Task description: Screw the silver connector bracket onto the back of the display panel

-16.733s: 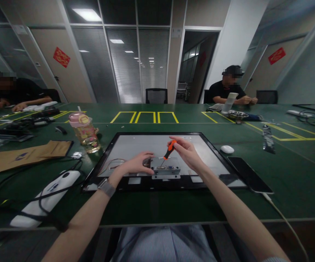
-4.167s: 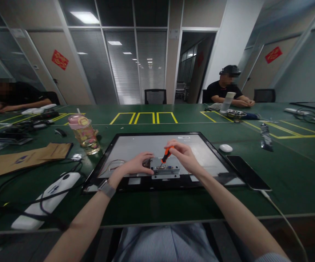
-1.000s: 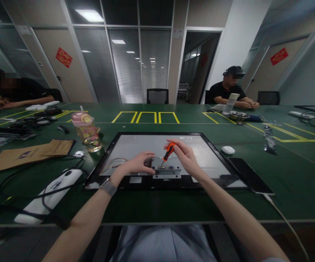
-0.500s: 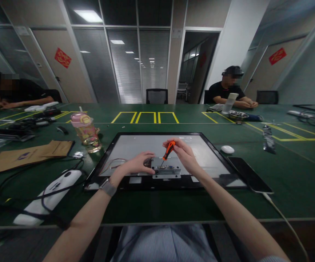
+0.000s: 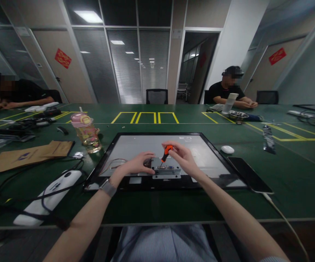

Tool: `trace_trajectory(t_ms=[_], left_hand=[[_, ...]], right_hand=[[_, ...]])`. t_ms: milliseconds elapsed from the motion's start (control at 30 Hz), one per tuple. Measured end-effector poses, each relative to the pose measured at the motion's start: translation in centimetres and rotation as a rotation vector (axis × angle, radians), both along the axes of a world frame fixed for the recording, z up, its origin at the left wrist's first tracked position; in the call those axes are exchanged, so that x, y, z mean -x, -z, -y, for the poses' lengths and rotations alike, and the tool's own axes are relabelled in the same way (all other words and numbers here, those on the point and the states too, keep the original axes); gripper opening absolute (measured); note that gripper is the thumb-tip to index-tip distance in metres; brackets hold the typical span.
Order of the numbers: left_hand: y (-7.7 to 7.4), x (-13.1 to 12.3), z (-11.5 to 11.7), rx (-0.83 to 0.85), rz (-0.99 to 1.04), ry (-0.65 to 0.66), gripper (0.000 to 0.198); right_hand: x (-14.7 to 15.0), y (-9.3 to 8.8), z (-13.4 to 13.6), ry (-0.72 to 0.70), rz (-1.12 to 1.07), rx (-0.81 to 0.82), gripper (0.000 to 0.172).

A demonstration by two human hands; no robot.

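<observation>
An orange and black screwdriver is in my right hand, whose fingers are closed round the handle. Its thin shaft slants down to the left into a grey metal bracket, which carries a row of small connectors. My left hand grips the bracket's left side between thumb and fingers; part of that side is hidden. Beneath both hands lies a flat display panel, silvery with a black frame. Thin wires rest on the panel left of my left hand.
To the left stand a pink-lided drink cup, a brown paper bag and a white power strip with black cables. On the right are a phone on a cable and a white case. Two people sit across the table.
My right hand and the screwdriver handle have dropped slightly, and the handle has shifted a little left. My left hand stays at the bracket.
</observation>
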State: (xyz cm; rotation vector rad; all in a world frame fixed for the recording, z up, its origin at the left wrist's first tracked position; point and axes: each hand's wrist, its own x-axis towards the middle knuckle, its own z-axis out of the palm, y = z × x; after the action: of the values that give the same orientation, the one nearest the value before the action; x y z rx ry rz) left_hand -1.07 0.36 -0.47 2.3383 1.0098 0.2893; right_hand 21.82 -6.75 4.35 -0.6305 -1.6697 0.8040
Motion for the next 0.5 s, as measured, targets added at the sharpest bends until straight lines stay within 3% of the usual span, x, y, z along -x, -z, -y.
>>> trace_trajectory(t_ms=[167,300,500], left_hand=[[-0.02,-0.07,0.04,-0.005,0.029,0.012,0.077],[0.06,-0.07,-0.04,-0.016,0.009,0.018,0.077],[0.19,0.03,-0.21,-0.030,0.004,0.028,0.077]], right_hand=[[-0.06,0.64,-0.43,0.043,-0.026,0.004,0.021],[-0.32,0.50,-0.38,-0.074,-0.009,0.040,0.036],[-0.65,0.31,-0.78,-0.100,-0.066,0.076,0.030]])
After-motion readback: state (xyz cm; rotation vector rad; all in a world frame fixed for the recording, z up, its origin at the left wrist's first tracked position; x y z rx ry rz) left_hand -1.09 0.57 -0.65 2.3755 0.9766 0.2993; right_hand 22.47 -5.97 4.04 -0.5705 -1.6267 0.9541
